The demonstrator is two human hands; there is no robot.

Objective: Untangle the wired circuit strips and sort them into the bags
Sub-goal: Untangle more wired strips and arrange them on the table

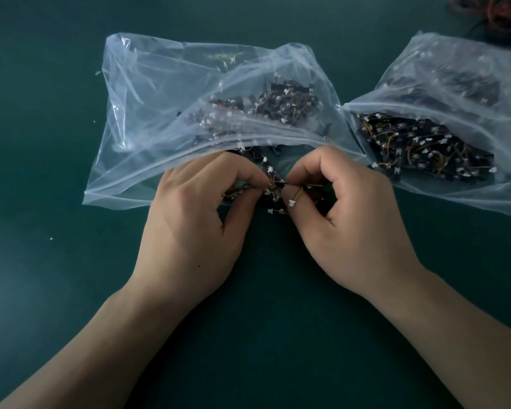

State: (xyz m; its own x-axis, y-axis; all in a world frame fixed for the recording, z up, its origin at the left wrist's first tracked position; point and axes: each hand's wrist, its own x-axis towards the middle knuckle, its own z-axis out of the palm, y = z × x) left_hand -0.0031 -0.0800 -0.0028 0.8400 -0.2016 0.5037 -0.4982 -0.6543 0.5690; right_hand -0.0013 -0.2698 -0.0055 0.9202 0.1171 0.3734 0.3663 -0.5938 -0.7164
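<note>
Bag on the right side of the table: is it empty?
No, the right bag holds a dense pile of wired circuit strips, visible through its clear plastic.

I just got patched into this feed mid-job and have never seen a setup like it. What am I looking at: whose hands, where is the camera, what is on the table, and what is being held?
There is no machine here. These are a person's two bare hands, filmed by one camera worn on their head that looks forward and down. On the green table lie two clear plastic bags, the left bag and the right bag. Both already hold dark circuit strips. The left hand and right hand each pinch part of a small tangle of strips, thin wires and white plugs, at the near edge of the left bag. A pile of loose wires sits at the far right corner, partly out of view.
</note>
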